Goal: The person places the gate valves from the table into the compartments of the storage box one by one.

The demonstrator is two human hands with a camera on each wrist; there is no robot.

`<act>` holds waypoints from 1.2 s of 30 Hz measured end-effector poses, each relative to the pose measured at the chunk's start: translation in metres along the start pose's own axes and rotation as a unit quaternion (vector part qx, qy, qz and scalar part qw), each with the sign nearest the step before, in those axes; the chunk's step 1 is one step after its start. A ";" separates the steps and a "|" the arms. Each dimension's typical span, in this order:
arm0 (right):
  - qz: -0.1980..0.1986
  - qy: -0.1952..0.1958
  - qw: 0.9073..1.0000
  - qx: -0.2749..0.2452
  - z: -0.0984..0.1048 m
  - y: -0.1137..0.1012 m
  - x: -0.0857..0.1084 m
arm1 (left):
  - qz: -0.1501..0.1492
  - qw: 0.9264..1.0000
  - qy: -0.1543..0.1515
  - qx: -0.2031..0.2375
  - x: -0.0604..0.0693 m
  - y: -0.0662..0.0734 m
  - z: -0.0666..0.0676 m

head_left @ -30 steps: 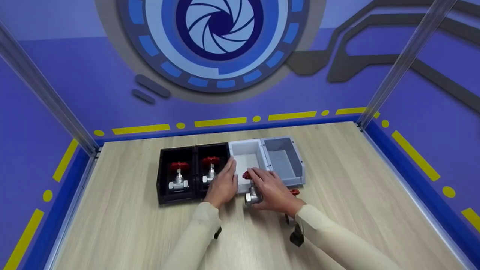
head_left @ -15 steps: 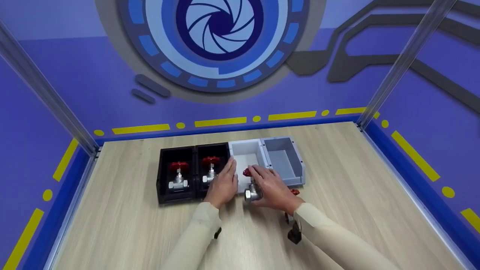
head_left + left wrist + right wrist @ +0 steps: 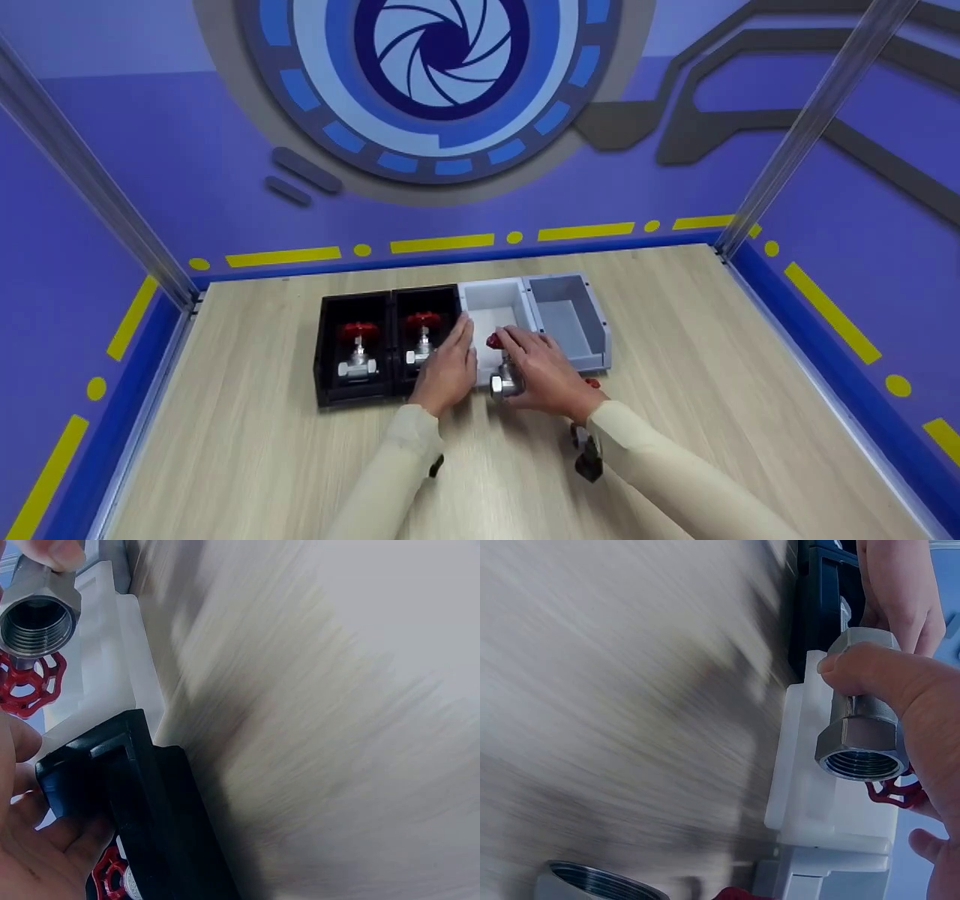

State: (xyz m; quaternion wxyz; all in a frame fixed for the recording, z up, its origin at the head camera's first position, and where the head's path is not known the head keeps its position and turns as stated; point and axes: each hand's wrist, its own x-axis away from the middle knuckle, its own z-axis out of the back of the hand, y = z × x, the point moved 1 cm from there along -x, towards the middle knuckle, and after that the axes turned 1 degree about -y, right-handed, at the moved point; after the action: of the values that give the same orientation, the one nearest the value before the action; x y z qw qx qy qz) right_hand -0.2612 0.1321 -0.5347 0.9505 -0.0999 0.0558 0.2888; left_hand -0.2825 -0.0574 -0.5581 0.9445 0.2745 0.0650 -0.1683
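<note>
Head view showed the metal valve (image 3: 505, 383) at the front of the white bin (image 3: 491, 295), gripped by the right hand (image 3: 551, 375). Opposite, the left hand (image 3: 444, 375) rested with fingers extended along the white bin's left side; the gray bin (image 3: 556, 291) adjoined its right.

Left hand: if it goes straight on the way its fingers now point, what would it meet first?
Probably the white bin's back wall; but height is unclear here, so the left hand might pass above it.
</note>
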 end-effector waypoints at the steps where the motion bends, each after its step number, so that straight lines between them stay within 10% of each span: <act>1: 0.001 0.001 1.000 -0.001 0.000 0.000 -0.001 | 0.000 1.000 0.002 -0.001 0.000 0.000 0.000; 36: -0.034 -0.010 0.999 -0.009 -0.005 0.007 -0.022 | 0.014 1.000 -0.007 0.016 -0.001 -0.001 -0.001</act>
State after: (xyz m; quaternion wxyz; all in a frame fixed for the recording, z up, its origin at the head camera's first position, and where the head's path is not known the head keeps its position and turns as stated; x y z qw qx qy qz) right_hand -0.2835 0.1252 -0.5370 0.9593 -0.1069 0.0401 0.2582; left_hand -0.2836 -0.0569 -0.5593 0.9428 0.2889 0.0520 -0.1577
